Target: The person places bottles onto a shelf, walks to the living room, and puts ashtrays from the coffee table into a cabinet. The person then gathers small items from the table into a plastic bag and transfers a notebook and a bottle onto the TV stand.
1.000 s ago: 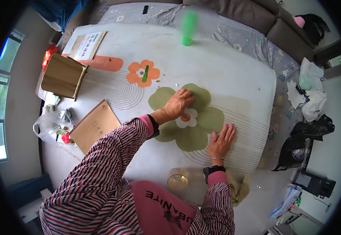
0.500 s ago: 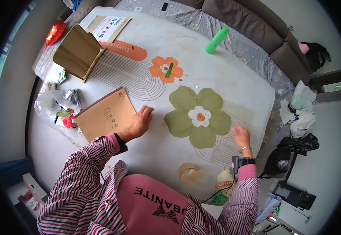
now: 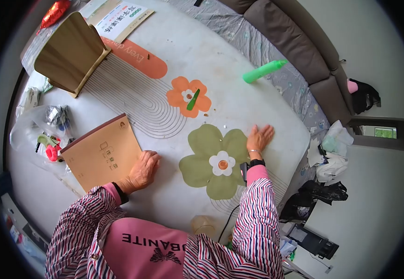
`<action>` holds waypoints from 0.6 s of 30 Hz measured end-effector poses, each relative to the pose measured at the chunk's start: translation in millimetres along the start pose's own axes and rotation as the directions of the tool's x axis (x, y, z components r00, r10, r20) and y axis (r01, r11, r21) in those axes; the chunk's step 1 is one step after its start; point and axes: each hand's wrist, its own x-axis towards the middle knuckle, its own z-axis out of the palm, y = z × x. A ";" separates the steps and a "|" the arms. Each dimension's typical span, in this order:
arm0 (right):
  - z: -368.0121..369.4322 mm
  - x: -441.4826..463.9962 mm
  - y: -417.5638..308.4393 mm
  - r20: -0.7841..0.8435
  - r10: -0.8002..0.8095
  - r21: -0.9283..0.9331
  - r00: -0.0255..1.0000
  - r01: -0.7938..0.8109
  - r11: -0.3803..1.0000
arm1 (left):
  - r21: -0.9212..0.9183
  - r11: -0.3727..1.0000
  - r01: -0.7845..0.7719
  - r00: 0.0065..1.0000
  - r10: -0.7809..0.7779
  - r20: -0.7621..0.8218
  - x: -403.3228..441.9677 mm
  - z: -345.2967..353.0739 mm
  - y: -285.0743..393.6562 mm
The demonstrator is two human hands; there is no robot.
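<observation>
My left hand rests at the right edge of a tan notebook, its fingers curled; what is under them, if anything, is hidden. My right hand lies on the white tabletop with its fingers spread and nothing in it, beside the upper right petal of the printed green flower. Beyond it a green bottle stands near the far edge. A small green piece lies on the printed orange flower.
A wooden box stands at the far left, near a printed booklet. A clear plastic bag with small items sits left of the notebook. A glass stands by my body. A brown sofa runs behind the table.
The view has turned and shifted. My left hand has gone from the green flower to the notebook. My right hand has moved from the flower's lower right to its upper right, fingers now spread.
</observation>
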 end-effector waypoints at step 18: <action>-92.1 -5.9 -125.9 0.042 -0.744 0.488 0.667 0.636 0.598 | -0.031 0.999 -0.007 1.000 0.007 -0.006 3.8 -4.8 1.9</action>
